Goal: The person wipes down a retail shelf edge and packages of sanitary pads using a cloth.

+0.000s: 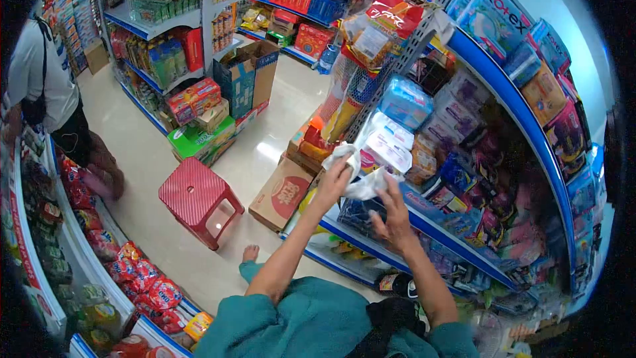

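Note:
A crumpled white cloth (364, 187) stretches between my two hands in front of the right-hand shelf. My left hand (333, 182) has its fingers closed on the cloth's left end. At the other end, my right hand (395, 217) grips the cloth with its fingertips, its thumb held apart. Just beyond the cloth, white and pink packs (391, 149) are stacked on the shelf, with a blue pack (405, 103) behind them.
A red plastic stool (199, 192) stands on the floor at left. Cardboard boxes (281, 192) sit at the shelf's foot. Other boxes (202, 132) are piled farther back in the aisle. A person (50, 79) stands at far left by a shelf of red bags (159, 288).

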